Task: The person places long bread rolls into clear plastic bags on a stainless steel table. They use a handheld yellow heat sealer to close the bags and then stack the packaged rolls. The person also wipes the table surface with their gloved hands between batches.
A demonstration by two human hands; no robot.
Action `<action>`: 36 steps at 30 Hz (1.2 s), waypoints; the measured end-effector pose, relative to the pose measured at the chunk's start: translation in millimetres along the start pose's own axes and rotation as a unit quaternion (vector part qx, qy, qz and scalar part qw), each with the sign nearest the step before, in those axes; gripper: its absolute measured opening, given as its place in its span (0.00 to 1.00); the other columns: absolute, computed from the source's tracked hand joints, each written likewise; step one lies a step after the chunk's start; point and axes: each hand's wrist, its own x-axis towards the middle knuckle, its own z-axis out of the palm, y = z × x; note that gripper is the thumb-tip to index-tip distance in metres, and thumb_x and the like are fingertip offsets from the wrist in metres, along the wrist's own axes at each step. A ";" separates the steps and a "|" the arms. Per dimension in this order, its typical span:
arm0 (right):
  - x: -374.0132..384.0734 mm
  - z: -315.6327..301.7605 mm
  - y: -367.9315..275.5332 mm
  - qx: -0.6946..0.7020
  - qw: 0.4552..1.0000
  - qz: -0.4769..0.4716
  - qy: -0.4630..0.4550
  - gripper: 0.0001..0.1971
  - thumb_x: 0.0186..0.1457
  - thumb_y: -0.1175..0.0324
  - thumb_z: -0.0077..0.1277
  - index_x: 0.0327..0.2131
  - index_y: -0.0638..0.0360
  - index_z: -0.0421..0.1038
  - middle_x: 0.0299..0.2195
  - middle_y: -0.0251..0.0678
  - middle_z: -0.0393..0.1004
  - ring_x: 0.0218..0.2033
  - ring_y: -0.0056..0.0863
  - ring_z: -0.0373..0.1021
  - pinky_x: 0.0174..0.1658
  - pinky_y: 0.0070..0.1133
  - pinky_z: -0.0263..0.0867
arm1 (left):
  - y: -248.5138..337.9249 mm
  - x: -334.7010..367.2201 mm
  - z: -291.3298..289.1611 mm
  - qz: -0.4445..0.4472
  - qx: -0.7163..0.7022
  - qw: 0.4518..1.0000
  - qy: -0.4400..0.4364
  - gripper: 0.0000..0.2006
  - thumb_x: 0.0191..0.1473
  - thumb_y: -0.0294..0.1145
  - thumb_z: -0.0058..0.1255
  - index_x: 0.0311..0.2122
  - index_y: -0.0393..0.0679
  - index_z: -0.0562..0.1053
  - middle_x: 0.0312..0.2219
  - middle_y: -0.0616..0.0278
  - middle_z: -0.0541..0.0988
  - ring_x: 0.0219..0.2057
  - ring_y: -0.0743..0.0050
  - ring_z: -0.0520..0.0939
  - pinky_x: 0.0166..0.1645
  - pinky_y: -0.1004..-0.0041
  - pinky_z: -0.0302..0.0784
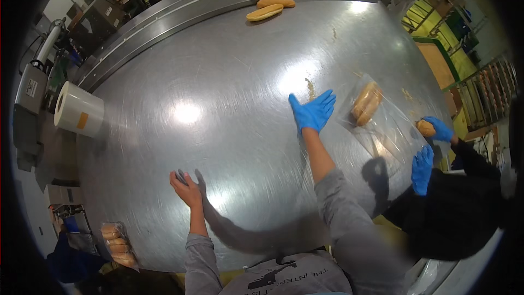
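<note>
My right hand point(315, 113), in a blue glove, reaches out over the metal table point(234, 76). Its fingers are stretched, the thumb stands apart, and it holds nothing. Nearest to it on the right is a bread roll point(367, 104) in a clear plastic bag point(385, 131). Closer to me on the left, my bare left hand point(186, 190) has its fingers bent above the table. Something small and dark grey shows between thumb and fingers, too small to name. Two long bread rolls point(265, 12) lie together at the table's far side.
At right, a co-worker's blue-gloved hand point(441, 130) holds a roll, the other glove point(422, 170) beside it. A large white film roll point(79, 109) stands at the left edge. Bagged rolls point(118, 245) lie at the near left corner. A metal rail point(164, 19) borders the far side.
</note>
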 end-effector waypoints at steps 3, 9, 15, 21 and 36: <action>64.5 32.5 -22.4 0.015 1.000 0.018 0.019 0.60 0.36 0.34 0.50 0.59 0.71 0.32 0.60 0.58 0.35 0.63 0.44 0.33 0.63 0.29 0.30 | -8.0 -4.2 1.1 0.006 0.033 0.999 -0.006 0.25 0.55 0.39 0.42 0.51 0.30 0.58 0.52 0.42 0.61 0.54 0.46 0.62 0.58 0.60 0.56; 174.9 84.5 -97.5 -0.061 0.920 -0.385 0.027 0.47 0.46 0.40 0.45 0.62 0.49 0.33 0.62 0.49 0.38 0.63 0.48 0.35 0.62 0.38 0.30 | -0.7 -7.1 -0.6 0.006 0.086 0.996 -0.034 0.22 0.56 0.36 0.37 0.52 0.32 0.58 0.52 0.46 0.61 0.56 0.51 0.60 0.60 0.63 0.51; 286.7 184.6 -192.4 0.053 0.908 -0.388 0.147 0.51 0.39 0.36 0.50 0.62 0.46 0.37 0.60 0.45 0.45 0.60 0.49 0.44 0.60 0.40 0.36 | 3.2 -1.5 -2.8 -0.004 0.087 0.996 -0.034 0.24 0.57 0.43 0.36 0.50 0.34 0.61 0.53 0.46 0.60 0.56 0.51 0.59 0.59 0.62 0.51; 349.4 213.1 -215.7 0.023 0.897 -0.441 -0.025 0.51 0.35 0.35 0.53 0.60 0.47 0.45 0.55 0.45 0.56 0.57 0.47 0.52 0.57 0.39 0.47 | 14.5 -3.2 -6.3 -0.022 0.165 0.984 -0.061 0.25 0.57 0.46 0.32 0.50 0.35 0.62 0.54 0.47 0.59 0.56 0.52 0.59 0.59 0.61 0.50; 413.4 100.4 -124.4 -0.129 0.896 -0.295 -0.306 0.32 0.40 0.43 0.53 0.40 0.64 0.71 0.31 0.43 0.75 0.32 0.33 0.72 0.37 0.25 0.67 | 13.0 -11.5 -9.9 -0.019 0.138 0.989 -0.052 0.20 0.58 0.39 0.33 0.48 0.34 0.62 0.54 0.48 0.60 0.56 0.52 0.60 0.59 0.62 0.52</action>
